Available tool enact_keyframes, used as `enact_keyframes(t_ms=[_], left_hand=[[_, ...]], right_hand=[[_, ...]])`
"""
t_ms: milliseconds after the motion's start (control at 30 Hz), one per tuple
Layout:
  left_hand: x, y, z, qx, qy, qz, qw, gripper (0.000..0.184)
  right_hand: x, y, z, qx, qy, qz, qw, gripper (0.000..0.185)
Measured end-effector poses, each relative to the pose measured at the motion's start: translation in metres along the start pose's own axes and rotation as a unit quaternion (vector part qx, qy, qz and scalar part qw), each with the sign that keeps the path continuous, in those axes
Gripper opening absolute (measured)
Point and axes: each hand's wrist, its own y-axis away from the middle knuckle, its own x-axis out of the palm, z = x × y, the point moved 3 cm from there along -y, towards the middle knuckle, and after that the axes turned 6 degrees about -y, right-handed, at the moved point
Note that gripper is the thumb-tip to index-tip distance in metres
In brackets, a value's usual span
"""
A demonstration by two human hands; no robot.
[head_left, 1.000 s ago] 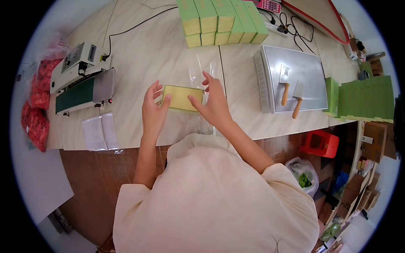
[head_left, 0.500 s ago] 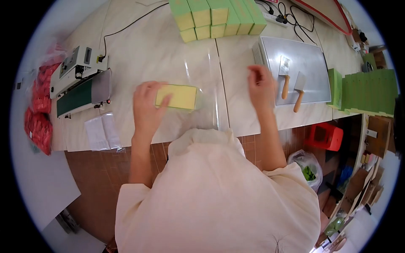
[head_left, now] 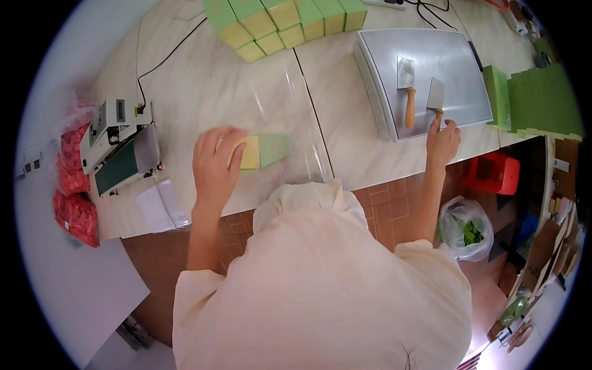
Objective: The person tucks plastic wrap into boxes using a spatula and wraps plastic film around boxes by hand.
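My left hand [head_left: 216, 165] is closed around the left end of a small yellow and green box [head_left: 271, 151] on the table, its fingers over the top and thumb along the near side. Clear plastic film lies around and beyond the box. Out to the right, my right hand [head_left: 443, 145] grips the wooden handle of a scraper [head_left: 436, 94], whose metal blade rests on a flat silver-topped machine [head_left: 379, 74]. Another wooden-handled scraper [head_left: 409, 106] lies to its left on the same plate.
Stacked green-yellow boxes [head_left: 287, 28] stand at the back; more green boxes [head_left: 542, 102] line the right. A sealing machine [head_left: 120, 145] and white sheets [head_left: 161, 206] sit at left, near red packages [head_left: 75, 213]. Below the table's right edge are a red stool [head_left: 493, 174] and a plastic bag [head_left: 465, 228].
My right hand has moved right from beside the machine onto the scraper's handle. In my left hand the box now shows its green end face. The whole view has shifted and turned.
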Motion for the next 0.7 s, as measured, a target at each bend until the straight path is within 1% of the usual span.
enact_keyframes(t_ms=[33,67,100,167,200,267,300,333,367,400,467,500,567,600,633,700], left_hand=[[-0.002,-0.012,-0.003,0.031,-0.072,-0.001,0.997,0.014],[0.001,-0.018,0.001,0.073,-0.080,0.023,0.994,0.012],[0.003,-0.022,0.007,0.075,-0.084,0.025,0.993,0.012],[0.010,-0.026,0.013,0.145,-0.098,0.064,0.982,0.010],[0.009,-0.028,0.013,0.149,-0.100,0.067,0.981,0.010],[0.001,-0.025,0.009,0.123,-0.095,-0.007,0.988,0.006],[0.001,-0.020,0.006,0.123,-0.096,-0.005,0.988,0.006],[-0.002,-0.014,0.010,-0.012,-0.049,-0.027,0.998,0.006],[-0.004,-0.006,0.014,-0.149,-0.003,-0.050,0.988,0.010],[-0.005,-0.001,0.010,-0.152,-0.007,-0.049,0.987,0.010],[0.001,0.007,0.004,-0.241,-0.032,0.033,0.969,0.022],[0.004,0.010,-0.001,-0.244,-0.034,0.035,0.969,0.022],[0.014,0.012,-0.015,-0.212,-0.018,0.004,0.977,0.024],[0.020,0.011,-0.019,-0.202,-0.034,0.002,0.979,0.023],[0.024,0.010,-0.023,-0.203,-0.034,0.002,0.978,0.023],[0.030,0.007,-0.027,-0.222,-0.039,0.011,0.974,0.022]], right_hand=[[0.006,-0.001,-0.002,-0.003,-0.009,0.016,1.000,0.034],[0.011,-0.002,-0.003,-0.007,-0.018,0.031,0.999,0.033],[0.012,-0.003,-0.002,-0.004,-0.022,0.033,0.999,0.033],[0.013,-0.003,0.001,0.000,-0.050,0.044,0.998,0.029],[0.016,-0.004,0.000,0.005,-0.051,0.045,0.998,0.029],[0.023,-0.007,-0.001,0.007,-0.054,0.048,0.997,0.025],[0.024,-0.008,-0.002,0.009,-0.054,0.050,0.997,0.025],[0.025,-0.009,-0.002,0.029,-0.076,0.043,0.996,0.024],[0.026,-0.009,-0.002,0.049,-0.097,0.038,0.993,0.023],[0.025,-0.008,0.000,0.048,-0.100,0.042,0.993,0.023],[0.015,-0.004,0.003,0.028,-0.198,-0.017,0.980,0.025],[0.006,-0.002,0.009,0.028,-0.199,-0.013,0.980,0.025],[-0.013,0.006,0.035,-0.016,-0.332,0.042,0.942,0.027],[-0.017,0.012,0.047,-0.046,-0.382,0.072,0.920,0.028],[-0.023,0.020,0.062,-0.096,-0.371,0.107,0.918,0.025],[-0.028,0.041,0.088,-0.158,-0.444,0.197,0.860,0.016]])
